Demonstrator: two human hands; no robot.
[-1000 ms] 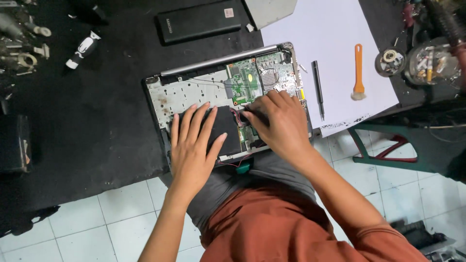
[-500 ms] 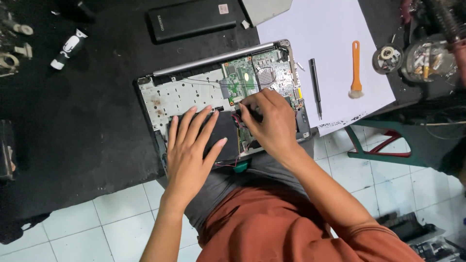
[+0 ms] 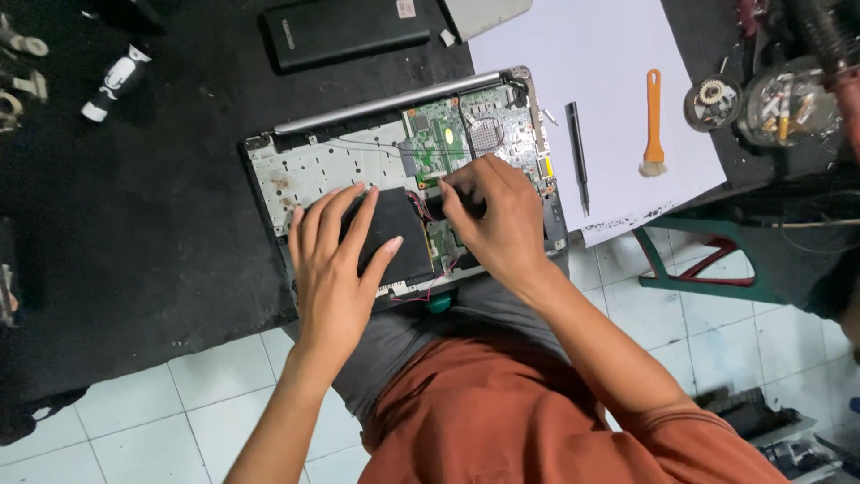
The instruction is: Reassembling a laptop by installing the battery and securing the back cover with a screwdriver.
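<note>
Opened grey laptop chassis (image 3: 296,170), long axis left-right, on black mat (image 3: 134,269).
Left hand (image 3: 336,260) flat, fingers spread on black rectangular battery panel (image 3: 399,235); right hand (image 3: 497,220) just right, fingers apparently pinching small dark part (image 3: 436,206).

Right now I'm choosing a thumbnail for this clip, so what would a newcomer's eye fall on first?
The opened laptop base in the middle of the black work surface, its green circuit board bare. The left hand lies flat on a black panel inside it, while the right hand pinches a small dark part beside the board. To the right, an orange-handled brush and a black screwdriver lie on a white sheet.
</note>
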